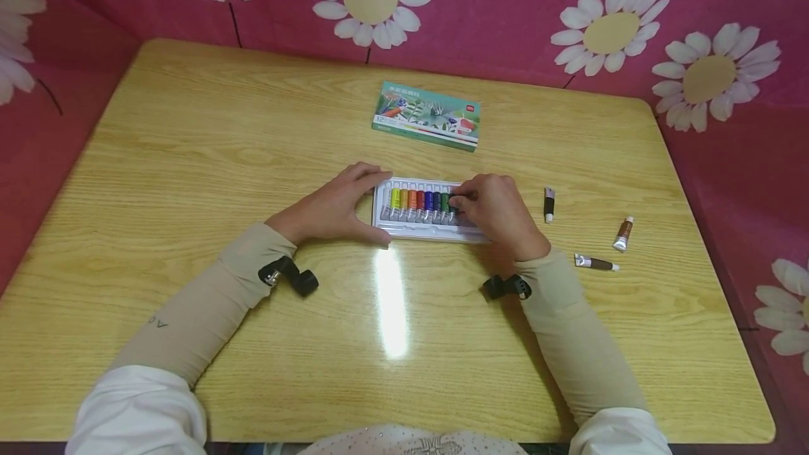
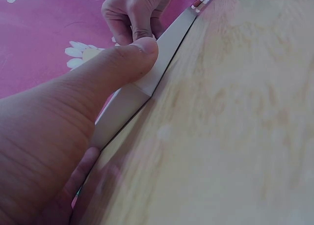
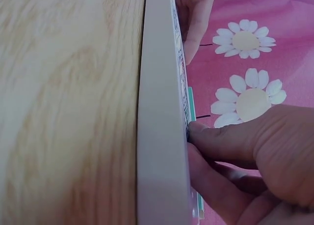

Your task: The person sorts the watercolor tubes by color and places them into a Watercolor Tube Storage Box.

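Observation:
A white plastic tray [image 1: 436, 232] lies in the middle of the table, holding a row of paint tubes [image 1: 413, 203] from yellow through orange, red and blue to green. My left hand [image 1: 335, 206] grips the tray's left end, thumb on the near edge and fingers at the far edge. At the right part of the row, my right hand [image 1: 499, 210] pinches a dark green paint tube [image 1: 453, 203] between thumb and fingers. The hand covers the tray's right end. In the right wrist view the thumb and fingers [image 3: 216, 141] meet at the tray's rim [image 3: 164, 136].
A green paint box [image 1: 426, 116] with printed flowers lies behind the tray. To the right are three loose tubes: a black one [image 1: 549, 205], a brown one [image 1: 623, 234] and a dark one [image 1: 597, 263]. A pink flowered cloth [image 1: 493, 12] hangs beyond the table [image 1: 253, 125].

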`<state>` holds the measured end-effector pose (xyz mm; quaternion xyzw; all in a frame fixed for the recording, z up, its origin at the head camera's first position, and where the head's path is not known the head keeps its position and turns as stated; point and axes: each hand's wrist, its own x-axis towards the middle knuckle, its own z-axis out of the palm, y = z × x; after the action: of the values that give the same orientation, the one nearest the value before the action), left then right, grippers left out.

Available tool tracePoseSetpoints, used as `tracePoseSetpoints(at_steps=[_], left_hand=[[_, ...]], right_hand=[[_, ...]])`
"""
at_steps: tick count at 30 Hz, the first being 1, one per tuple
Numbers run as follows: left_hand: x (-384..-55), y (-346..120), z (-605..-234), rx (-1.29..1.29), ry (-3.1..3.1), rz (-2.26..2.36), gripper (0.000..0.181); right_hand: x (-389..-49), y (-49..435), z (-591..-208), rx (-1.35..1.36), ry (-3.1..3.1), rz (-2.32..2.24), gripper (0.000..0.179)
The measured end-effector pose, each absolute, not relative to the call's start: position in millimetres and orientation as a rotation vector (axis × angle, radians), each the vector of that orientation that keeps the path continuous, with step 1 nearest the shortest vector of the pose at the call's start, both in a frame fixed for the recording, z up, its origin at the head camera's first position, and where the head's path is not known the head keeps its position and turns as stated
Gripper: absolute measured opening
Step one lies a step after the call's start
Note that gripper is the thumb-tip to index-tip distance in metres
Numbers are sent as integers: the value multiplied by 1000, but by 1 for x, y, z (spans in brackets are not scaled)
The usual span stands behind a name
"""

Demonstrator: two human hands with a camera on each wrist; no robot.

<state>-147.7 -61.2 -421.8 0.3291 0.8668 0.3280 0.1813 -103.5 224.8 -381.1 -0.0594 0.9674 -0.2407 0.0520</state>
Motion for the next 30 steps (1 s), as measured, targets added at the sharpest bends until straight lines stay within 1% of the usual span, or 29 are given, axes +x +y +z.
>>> tracePoseSetpoints(at_steps=[17, 27, 30], left_hand=[[-148, -61, -423, 940, 2451, 938, 116], [-148, -61, -424, 938, 2450, 937, 116], [-148, -61, -424, 939, 2450, 940, 116]], right_hand=[[-104, 226, -380, -133, 2890, -777, 21], [-103, 229, -378, -174, 2907, -745, 22], [-103, 230, -375, -138, 2903, -745, 23]])
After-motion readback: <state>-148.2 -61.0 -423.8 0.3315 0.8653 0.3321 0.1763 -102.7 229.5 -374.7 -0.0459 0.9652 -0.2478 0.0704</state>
